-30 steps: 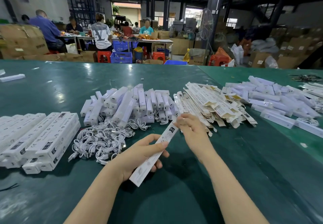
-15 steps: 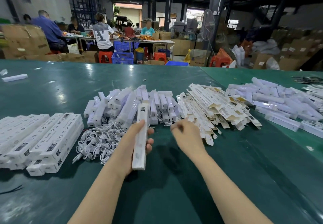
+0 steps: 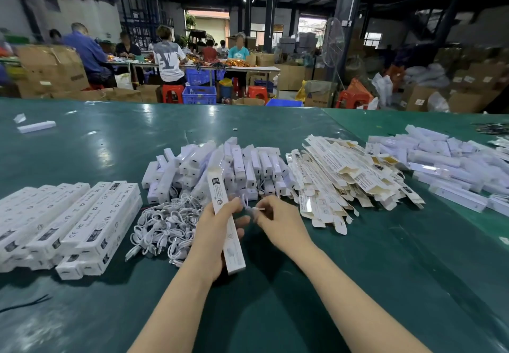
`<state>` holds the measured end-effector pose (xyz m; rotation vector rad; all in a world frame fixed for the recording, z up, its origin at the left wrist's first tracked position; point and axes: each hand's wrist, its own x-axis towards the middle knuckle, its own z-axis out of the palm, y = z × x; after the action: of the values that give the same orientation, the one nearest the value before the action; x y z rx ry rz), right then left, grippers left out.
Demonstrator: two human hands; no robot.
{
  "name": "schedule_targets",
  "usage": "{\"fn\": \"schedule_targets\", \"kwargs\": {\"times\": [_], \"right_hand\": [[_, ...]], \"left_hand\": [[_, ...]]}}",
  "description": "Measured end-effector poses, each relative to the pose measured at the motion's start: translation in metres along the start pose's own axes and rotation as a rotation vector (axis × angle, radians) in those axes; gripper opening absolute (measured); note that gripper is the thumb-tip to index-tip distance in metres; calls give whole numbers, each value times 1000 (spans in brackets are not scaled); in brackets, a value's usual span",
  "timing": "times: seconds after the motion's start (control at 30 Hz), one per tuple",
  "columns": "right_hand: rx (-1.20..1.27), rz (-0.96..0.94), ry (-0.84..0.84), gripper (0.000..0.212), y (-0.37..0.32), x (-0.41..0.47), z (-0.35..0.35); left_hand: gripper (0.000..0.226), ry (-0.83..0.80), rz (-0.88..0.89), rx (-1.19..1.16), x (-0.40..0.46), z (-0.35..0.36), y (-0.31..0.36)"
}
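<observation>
Head view: the left hand (image 3: 213, 238) grips a long white carton (image 3: 224, 215), fingers and thumb curled round its middle. The carton stands steeply over the green table (image 3: 358, 284), its printed top end pointing to twelve o'clock and its lower end toward six. Just at three o'clock from it, the right hand (image 3: 278, 223) pinches a small white cable (image 3: 251, 209) between thumb and fingertips. The cable is blurred and sits in the gap between the two hands, close beside the carton.

At nine o'clock from the hands lies a tangle of coiled white cables (image 3: 165, 226). Beyond that, rows of closed printed cartons (image 3: 82, 223) are stacked side by side. At twelve o'clock is a heap of white bar-shaped units (image 3: 220, 165), and at two o'clock a fanned pile of flat unfolded cartons (image 3: 344, 182). Further white bars (image 3: 454, 165) lie at the right edge. A lone white carton (image 3: 35, 127) rests at ten o'clock, well apart. Behind the table, seated workers (image 3: 168, 55) surround another bench, with blue crates (image 3: 199, 95) below it.
</observation>
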<state>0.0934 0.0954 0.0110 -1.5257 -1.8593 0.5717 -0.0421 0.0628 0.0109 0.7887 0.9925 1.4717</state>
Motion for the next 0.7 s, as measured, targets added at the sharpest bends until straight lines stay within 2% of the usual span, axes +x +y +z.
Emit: {"fn": "schedule_targets", "kwargs": {"times": [0.17,0.27,0.37,0.53,0.6,0.7], "right_hand": [[149,-176,21,5,5,-45,-12],[353,-160,90,19,0,-52,-19],[407,-157,3,15,-5,-53,-21],[574,-153,-153,13,0,-56,-28],[625,-137,-176,15,0,-56,-29],[627,-130,-129,7,2,-55,-27]], "left_hand": [[30,17,22,130,1,7,-9],[29,-2,46,170,-2,5,-9],[24,-54,66,175,-7,3,-5],[34,-158,0,310,-14,7,-2],[40,-172,-17,321,-16,7,0],[48,-211,-79,304,-17,6,4]]}}
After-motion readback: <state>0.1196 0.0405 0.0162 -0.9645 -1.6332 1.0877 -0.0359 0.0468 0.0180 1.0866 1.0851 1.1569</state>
